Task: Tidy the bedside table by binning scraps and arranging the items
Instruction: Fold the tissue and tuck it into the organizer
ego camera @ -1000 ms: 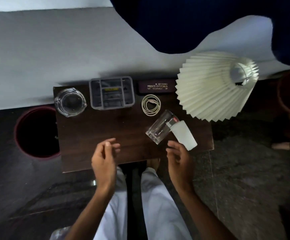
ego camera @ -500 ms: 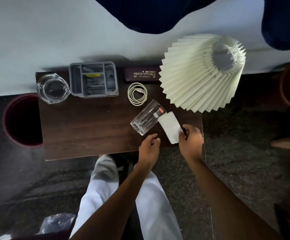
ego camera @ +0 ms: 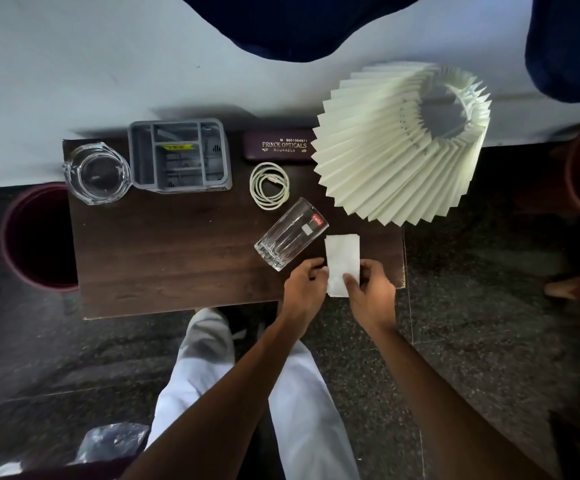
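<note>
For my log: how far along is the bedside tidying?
Done: the grey plastic organiser and maroon glasses case line the back edge. In hand: the left hand and right hand pinch the white folded paper. Left: binning it in the dark-red round bin, righting the tipped clear glass tumbler.

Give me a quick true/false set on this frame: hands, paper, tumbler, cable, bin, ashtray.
1. Both the left hand and the right hand hold the white paper. True.
2. The tumbler stands upright. False: the tumbler lies on its side on the table.
3. The coiled cable sits in the grey organiser. False: the coiled cable lies on the table, right of the grey organiser.
4. The bin stands on the floor off the table's left end. True.
5. The glass ashtray is beside the lamp shade. False: the glass ashtray is at the table's left back corner, the lamp shade at the right.
</note>
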`<action>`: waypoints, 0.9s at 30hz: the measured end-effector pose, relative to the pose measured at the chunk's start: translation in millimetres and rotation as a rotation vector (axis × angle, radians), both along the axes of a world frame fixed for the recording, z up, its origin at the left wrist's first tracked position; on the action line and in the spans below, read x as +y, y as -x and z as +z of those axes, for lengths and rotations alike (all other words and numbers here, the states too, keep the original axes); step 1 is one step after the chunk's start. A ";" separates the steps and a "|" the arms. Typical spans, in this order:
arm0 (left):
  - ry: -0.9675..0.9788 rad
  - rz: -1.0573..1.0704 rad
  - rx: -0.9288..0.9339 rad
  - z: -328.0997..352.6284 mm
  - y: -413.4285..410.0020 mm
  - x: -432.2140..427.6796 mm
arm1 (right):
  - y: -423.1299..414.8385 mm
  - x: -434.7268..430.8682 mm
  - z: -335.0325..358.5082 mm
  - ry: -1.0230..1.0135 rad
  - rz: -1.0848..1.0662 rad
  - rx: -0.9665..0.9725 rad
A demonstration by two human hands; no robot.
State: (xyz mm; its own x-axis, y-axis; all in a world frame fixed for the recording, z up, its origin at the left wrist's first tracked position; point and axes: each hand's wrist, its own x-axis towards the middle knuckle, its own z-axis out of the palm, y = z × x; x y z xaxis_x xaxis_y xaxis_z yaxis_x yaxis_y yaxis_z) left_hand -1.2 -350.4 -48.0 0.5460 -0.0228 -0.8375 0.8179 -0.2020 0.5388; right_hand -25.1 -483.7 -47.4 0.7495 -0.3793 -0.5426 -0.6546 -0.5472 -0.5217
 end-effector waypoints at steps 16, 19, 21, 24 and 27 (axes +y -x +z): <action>0.150 0.087 -0.158 88.3 2.2 51.9 | 12.0 53.2 121.0 -0.594 -0.256 0.046; 0.252 0.184 -0.138 104.4 -10.0 88.2 | -7.3 77.8 136.3 -0.685 -0.198 0.054; 0.265 0.230 -0.164 110.2 -18.3 116.1 | -24.0 97.0 143.6 -0.741 -0.120 0.067; 0.234 0.324 -0.216 111.6 -34.7 151.0 | -47.4 126.4 144.5 -0.708 -0.067 0.030; 0.212 0.449 -0.213 106.4 -50.7 172.6 | -65.3 155.0 140.6 -0.658 -0.149 -0.096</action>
State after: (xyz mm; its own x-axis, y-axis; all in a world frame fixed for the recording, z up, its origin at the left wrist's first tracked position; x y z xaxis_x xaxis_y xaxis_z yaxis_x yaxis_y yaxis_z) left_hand 49.5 -177.8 58.4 0.6981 0.0961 -0.7095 0.6668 0.2736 0.6932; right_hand 40.2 -328.6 93.2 0.7711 -0.0962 -0.6294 -0.6327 -0.0040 -0.7744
